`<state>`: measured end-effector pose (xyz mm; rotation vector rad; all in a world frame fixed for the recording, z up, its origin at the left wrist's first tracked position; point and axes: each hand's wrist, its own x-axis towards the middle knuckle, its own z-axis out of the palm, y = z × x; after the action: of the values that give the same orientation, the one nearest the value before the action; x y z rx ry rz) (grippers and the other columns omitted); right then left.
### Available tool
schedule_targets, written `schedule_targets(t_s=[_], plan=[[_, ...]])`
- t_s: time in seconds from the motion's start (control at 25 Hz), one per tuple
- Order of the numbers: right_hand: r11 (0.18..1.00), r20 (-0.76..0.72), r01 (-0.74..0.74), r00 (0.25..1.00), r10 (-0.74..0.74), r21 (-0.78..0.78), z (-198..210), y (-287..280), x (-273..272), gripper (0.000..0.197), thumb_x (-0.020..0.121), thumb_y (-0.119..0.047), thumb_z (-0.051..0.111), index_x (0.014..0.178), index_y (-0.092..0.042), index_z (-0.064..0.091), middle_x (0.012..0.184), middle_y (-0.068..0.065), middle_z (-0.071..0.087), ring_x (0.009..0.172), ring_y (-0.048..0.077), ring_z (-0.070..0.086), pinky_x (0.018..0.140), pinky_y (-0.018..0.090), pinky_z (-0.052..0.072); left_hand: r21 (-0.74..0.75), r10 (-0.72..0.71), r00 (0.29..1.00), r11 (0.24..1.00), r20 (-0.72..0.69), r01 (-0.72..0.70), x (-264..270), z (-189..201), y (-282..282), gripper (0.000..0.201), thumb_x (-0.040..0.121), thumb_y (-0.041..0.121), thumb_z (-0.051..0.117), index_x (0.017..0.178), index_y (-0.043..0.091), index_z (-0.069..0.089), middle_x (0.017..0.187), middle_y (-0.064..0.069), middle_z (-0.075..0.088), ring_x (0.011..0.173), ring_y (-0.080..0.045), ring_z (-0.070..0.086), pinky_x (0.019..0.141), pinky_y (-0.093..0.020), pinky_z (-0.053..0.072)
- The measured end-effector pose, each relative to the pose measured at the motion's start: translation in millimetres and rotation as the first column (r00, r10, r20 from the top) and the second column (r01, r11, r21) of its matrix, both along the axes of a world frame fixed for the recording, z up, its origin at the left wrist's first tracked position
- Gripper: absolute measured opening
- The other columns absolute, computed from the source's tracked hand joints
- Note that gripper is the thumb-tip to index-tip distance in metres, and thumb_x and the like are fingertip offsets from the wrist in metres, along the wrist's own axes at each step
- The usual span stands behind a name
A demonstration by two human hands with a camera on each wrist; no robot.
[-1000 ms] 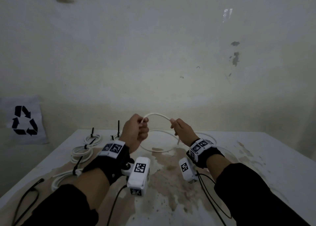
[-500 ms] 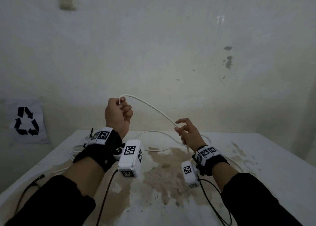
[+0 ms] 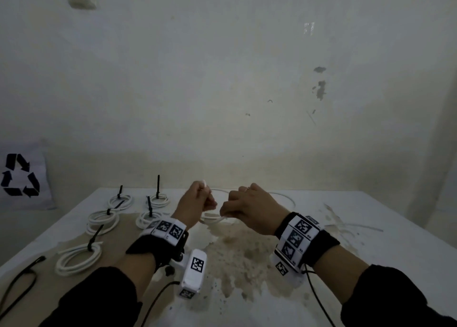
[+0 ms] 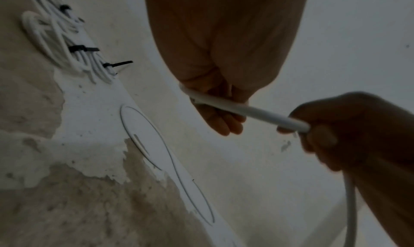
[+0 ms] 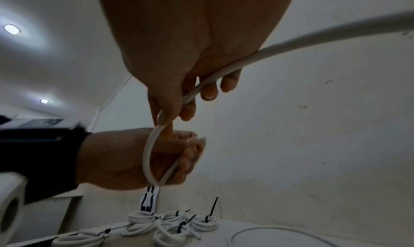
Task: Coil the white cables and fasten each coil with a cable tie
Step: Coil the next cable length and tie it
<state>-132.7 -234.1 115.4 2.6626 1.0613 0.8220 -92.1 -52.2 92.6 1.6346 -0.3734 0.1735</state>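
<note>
Both hands are raised close together over the table and hold one white cable (image 3: pixel 213 219). My left hand (image 3: pixel 197 203) grips it in curled fingers, and a short bend of cable (image 5: pixel 149 153) arcs from it to my right hand (image 3: pixel 247 208). The right hand pinches the cable (image 4: pixel 246 110) between thumb and fingers. The rest of the cable (image 3: pixel 284 196) trails down onto the table behind the hands. Several finished white coils (image 3: pixel 102 220) lie at the left, each bound with a black cable tie (image 3: pixel 95 237).
The white table (image 3: pixel 371 257) has a brown stained patch (image 3: pixel 242 252) in the middle. Loose white cable pieces (image 3: pixel 353 226) lie at the right. A black strand (image 3: pixel 22 276) curls at the front left edge. A wall stands right behind the table.
My left hand had lifted the cable high and away; it has now come back down beside the right hand, forming a short loop between them.
</note>
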Motion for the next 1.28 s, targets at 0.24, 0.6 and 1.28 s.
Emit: schedule_targets(t_s=[0.24, 0.6, 1.28], plan=[[0.990, -0.052, 0.017, 0.999, -0.010, 0.142, 7.8, -18.6, 1.2, 0.038, 0.092, -0.045, 0.030, 0.098, -0.031, 0.065, 0.082, -0.003, 0.056, 0.076, 0.019, 0.052, 0.069, 0.028, 0.029, 0.598, -0.129, 0.988, 0.800, 0.090, 0.050, -11.5, -2.6, -4.5, 0.026, 0.100, 0.021, 0.038, 0.077, 0.022, 0.049, 0.061, 0.004, 0.060, 0.053, -0.006, 0.057, 0.055, -0.013, 0.041], [0.904, -0.309, 0.117, 0.951, 0.017, 0.410, 4.2, -36.0, 8.9, 0.026, 0.097, -0.041, 0.044, 0.101, -0.030, 0.066, 0.086, -0.005, 0.056, 0.075, 0.005, 0.047, 0.069, 0.027, 0.038, 0.088, -0.362, 0.782, 0.881, -0.507, 0.465, -23.7, 13.1, 3.8, 0.033, 0.095, 0.014, 0.029, 0.068, 0.012, 0.049, 0.044, 0.009, 0.030, 0.035, -0.005, 0.024, 0.037, -0.017, 0.022], [0.963, -0.340, 0.266, 0.909, -0.241, 0.029, -50.0, 7.1, 3.5, 0.038, 0.101, -0.044, 0.026, 0.132, -0.037, 0.048, 0.102, 0.003, 0.070, 0.087, 0.026, 0.064, 0.068, 0.032, 0.044, -0.136, -0.105, 0.990, 0.986, -0.093, 0.092, -6.3, 10.7, -15.2, 0.024, 0.101, 0.003, 0.029, 0.086, 0.007, 0.047, 0.070, -0.004, 0.052, 0.056, -0.010, 0.054, 0.053, -0.019, 0.047]])
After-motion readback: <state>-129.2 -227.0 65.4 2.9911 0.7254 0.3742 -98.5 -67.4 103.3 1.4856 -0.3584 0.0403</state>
